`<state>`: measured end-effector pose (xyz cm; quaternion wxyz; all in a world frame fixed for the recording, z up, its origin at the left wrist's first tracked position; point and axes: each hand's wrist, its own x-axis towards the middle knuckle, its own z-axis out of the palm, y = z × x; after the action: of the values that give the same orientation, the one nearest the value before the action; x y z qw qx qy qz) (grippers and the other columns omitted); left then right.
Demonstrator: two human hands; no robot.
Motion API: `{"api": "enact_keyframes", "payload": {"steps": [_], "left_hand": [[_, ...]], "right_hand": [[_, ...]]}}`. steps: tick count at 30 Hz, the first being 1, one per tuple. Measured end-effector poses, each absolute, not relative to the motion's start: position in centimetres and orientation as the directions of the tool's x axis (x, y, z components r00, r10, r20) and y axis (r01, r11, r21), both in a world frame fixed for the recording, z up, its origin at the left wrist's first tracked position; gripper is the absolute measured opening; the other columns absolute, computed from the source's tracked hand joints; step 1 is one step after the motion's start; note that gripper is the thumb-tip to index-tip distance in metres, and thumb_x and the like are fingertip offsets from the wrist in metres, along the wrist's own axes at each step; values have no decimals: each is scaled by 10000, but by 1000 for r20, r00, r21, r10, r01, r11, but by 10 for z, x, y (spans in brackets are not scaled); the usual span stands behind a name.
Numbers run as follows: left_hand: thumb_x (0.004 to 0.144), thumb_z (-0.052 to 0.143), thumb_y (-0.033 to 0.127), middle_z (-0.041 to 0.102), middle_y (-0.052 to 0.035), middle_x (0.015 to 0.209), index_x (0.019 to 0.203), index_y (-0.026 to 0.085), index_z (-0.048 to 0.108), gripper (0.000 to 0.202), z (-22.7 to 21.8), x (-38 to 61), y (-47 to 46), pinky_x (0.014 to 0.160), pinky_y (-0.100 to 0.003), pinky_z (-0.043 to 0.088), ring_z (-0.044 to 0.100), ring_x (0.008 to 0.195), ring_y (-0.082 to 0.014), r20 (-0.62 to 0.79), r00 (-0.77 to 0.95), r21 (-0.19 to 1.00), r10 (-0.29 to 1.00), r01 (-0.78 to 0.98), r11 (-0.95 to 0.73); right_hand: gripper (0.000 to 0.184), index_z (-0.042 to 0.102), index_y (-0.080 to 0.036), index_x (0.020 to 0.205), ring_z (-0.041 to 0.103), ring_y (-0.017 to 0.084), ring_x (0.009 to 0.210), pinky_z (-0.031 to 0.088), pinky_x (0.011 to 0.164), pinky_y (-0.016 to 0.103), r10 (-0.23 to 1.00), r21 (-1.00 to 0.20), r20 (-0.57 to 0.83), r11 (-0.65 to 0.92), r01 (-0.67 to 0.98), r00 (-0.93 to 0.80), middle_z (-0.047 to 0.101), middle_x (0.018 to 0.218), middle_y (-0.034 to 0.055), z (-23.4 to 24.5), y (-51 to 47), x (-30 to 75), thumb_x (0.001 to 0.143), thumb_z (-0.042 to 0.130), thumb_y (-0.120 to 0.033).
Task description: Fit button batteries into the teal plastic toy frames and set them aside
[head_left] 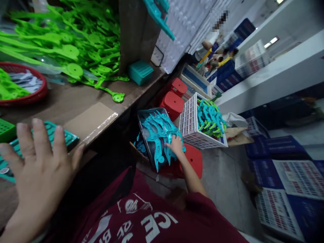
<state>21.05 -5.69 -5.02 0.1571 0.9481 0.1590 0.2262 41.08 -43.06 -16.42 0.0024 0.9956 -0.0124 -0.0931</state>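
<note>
My left hand (42, 168) is open, its fingers spread wide, in front of a teal plastic tray (73, 137) on the workbench. It holds nothing. Low to the right, my right hand (176, 145) reaches down onto a heap of blue plastic parts (157, 130) in a dark tray (149, 148). Its thumb and fingers close around one of these long, thin parts; the fingertips are partly hidden. The parts have rounded ends and lie side by side, some sticking out over the tray's near edge.
Bright green plastic parts (73, 50) pile up on the bench (58, 91), beside a red basket (42, 91) and a teal box (140, 72). Red stools (173, 104) and a white crate (188, 125) of blue and green parts stand near the tray. Other people work farther back.
</note>
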Motion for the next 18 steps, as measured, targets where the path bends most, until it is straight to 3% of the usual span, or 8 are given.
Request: {"api": "enact_keyframes", "payload": {"steps": [2,5,8,12,15,18], "left_hand": [[978,495,443,81,-61,1711,1612,295,184,722,-54,203,-69,1217,-658,80,96,1558,-363,416,846,371,334,178,-911],[949,545,417,127,7,1704,1598,399,191,739,-66,189,-83,1229,-650,111,160,1547,-367,442,855,401,271,82,-912],[941,582,320,204,-54,1693,1590,373,258,727,-81,180,-98,1213,-667,183,229,1528,-389,458,875,425,156,-61,-903],[934,604,213,466,-174,1546,1441,245,493,520,-104,181,-126,1153,-639,353,394,1460,-383,441,895,551,66,-212,-807],[970,563,257,591,-157,1415,1310,220,579,342,-116,190,-152,1057,-505,514,562,1335,-305,287,957,760,50,-195,-620],[984,541,292,698,-117,1258,1225,213,635,271,-121,200,-174,969,-414,575,687,1147,-245,107,994,908,0,-98,-408]], "right_hand": [[649,497,-83,1343,488,351,1282,442,972,408,-67,-38,-157,-997,-73,985,548,1316,243,-184,-426,400,786,758,-290],[627,442,-94,1404,505,345,1274,440,991,425,-126,-163,-103,-976,-142,987,542,1302,226,-196,-425,397,817,645,-178],[670,380,-117,1452,560,337,1214,452,985,429,-193,-339,-55,-919,-200,980,508,1345,224,-193,-432,399,816,580,-180],[667,385,-135,1404,538,305,1245,444,1033,407,-260,-603,-40,-763,-231,965,513,1374,196,-183,-437,395,777,566,-271],[616,402,-175,1351,610,270,1093,509,927,396,-257,-766,-98,-598,-238,961,608,1192,126,-178,-431,385,772,517,-349],[448,517,-203,1141,603,220,694,540,654,356,-171,-867,-227,-412,-279,959,592,798,25,-172,-423,375,777,496,-463]]}}
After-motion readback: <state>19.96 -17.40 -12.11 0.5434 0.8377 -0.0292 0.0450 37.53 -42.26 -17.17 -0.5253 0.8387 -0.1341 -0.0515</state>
